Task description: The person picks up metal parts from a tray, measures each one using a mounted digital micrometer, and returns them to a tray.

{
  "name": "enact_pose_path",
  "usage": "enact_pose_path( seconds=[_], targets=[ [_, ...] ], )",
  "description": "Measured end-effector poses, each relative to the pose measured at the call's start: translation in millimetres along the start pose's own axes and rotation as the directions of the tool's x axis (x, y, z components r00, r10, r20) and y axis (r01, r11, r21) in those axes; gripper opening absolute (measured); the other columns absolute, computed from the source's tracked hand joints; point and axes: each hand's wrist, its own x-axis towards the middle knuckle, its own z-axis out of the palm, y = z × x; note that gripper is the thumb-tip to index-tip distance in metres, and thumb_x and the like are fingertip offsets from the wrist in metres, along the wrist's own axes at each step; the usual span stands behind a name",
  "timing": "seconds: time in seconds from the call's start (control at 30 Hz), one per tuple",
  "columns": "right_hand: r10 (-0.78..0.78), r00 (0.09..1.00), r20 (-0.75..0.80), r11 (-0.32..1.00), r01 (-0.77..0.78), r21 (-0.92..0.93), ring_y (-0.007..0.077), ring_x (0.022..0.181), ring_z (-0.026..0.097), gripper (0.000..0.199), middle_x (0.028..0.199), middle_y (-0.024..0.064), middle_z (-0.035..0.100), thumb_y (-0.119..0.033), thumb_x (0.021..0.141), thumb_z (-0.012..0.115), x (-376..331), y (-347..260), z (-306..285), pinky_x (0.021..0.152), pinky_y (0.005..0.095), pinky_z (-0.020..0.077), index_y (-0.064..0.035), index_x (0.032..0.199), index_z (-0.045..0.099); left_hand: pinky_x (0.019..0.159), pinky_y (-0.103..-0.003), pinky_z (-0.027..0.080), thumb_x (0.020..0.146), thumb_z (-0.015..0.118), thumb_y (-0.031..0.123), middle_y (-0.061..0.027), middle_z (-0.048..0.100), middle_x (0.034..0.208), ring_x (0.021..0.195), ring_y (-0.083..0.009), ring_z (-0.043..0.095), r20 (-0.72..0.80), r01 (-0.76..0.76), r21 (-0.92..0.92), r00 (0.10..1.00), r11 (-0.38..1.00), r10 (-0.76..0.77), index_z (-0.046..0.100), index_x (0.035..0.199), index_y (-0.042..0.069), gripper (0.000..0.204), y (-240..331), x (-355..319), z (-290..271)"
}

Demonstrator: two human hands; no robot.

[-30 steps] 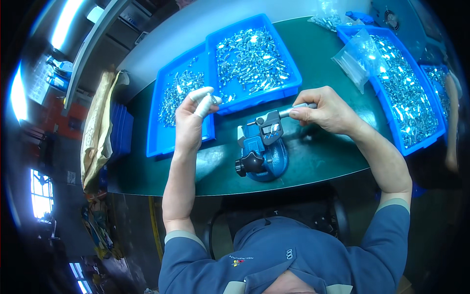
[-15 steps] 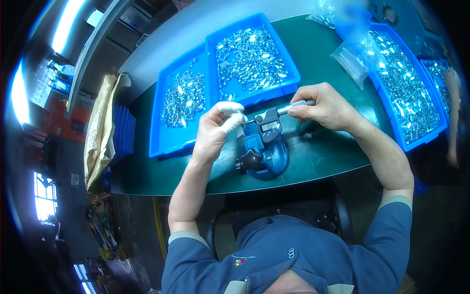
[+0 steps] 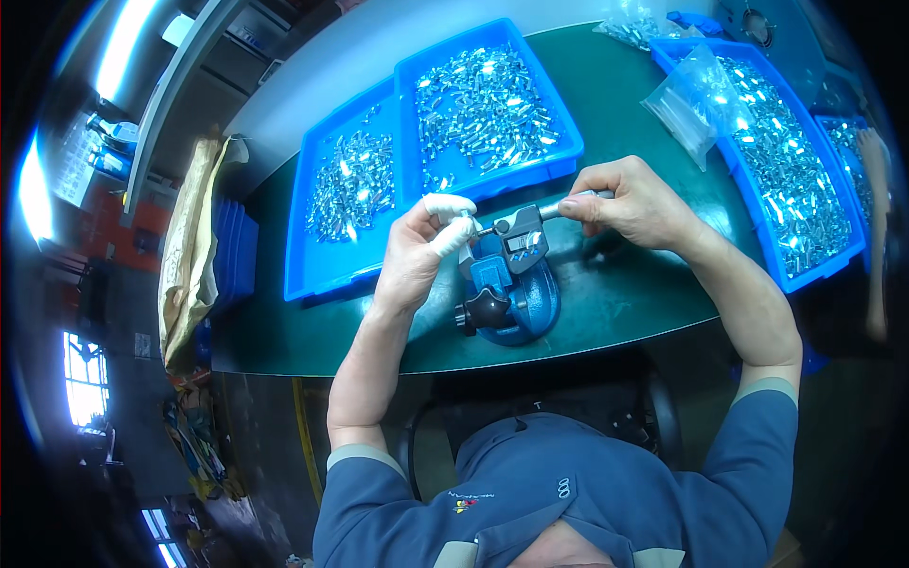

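Note:
A digital micrometer (image 3: 522, 239) with a small display is clamped in a blue stand (image 3: 532, 310) that has a black knob. My left hand (image 3: 414, 254), its thumb and forefinger wrapped in white coverings, pinches a small metal part at the micrometer's measuring end. That part is mostly hidden by the fingertips. On the other side, my right hand (image 3: 632, 206) is closed around the micrometer's thimble, thumb and bent fingers gripping it.
Beyond my hands, two blue trays (image 3: 563, 121) (image 3: 301, 237) hold many small shiny metal pieces. A longer blue tray (image 3: 793, 280) of similar pieces stands at the right, a clear plastic bag (image 3: 689, 106) over its edge. Brown paper (image 3: 187, 251) and stacked blue bins (image 3: 237, 256) flank the green tabletop's left end.
My right hand's fingers have shifted slightly on the thimble; my left hand stays at the measuring end. A blurred blue shape above the bag at the far right is gone.

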Motion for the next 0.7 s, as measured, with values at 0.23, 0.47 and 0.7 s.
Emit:
enact_pose_path(
  seconds=[0.23,0.47,0.7],
  targets=[
    [-0.001,1.0,-0.005,1.0,0.0,-0.012,0.0098,0.065,0.062,0.032,0.071,0.0034,0.063,-0.029,0.094,0.07,0.2,1.4,-0.1,0.059,0.0246,0.0493,0.0016,0.086,0.071,0.074,-0.028,0.052,0.091,0.072,0.01,-0.0044,0.069,0.091,0.083,-0.0129,0.065,-0.001,-0.005,-0.02,1.0,1.0,0.005,0.067,0.11,0.005,0.02,-3.3,0.2,-0.5],
    [0.0,1.0,-0.009,1.0,0.0,-0.009,0.0096,0.065,0.062,0.032,0.07,0.0029,0.063,-0.03,0.094,0.07,0.7,0.7,0.1,0.059,0.0244,0.0488,0.001,0.086,0.071,0.072,-0.029,0.052,0.095,0.068,0.014,-0.0053,0.068,0.091,0.084,-0.0147,0.066,0.008,0.015,-0.071,1.0,0.997,-0.014,0.066,0.113,0.006,0.021,-2.6,-2.3,0.5],
    [0.018,1.0,-0.012,1.0,-0.018,0.003,0.0096,0.064,0.062,0.033,0.07,0.003,0.063,-0.03,0.095,0.069,0.5,0.2,0.4,0.059,0.024,0.048,0.0009,0.085,0.071,0.075,-0.03,0.052,0.094,0.069,0.016,-0.0072,0.069,0.094,0.085,-0.0158,0.066,0.023,0.034,-0.089,0.999,0.995,-0.032,0.066,0.115,0.005,0.024,-2.0,-2.4,-1.5]
  ],
)
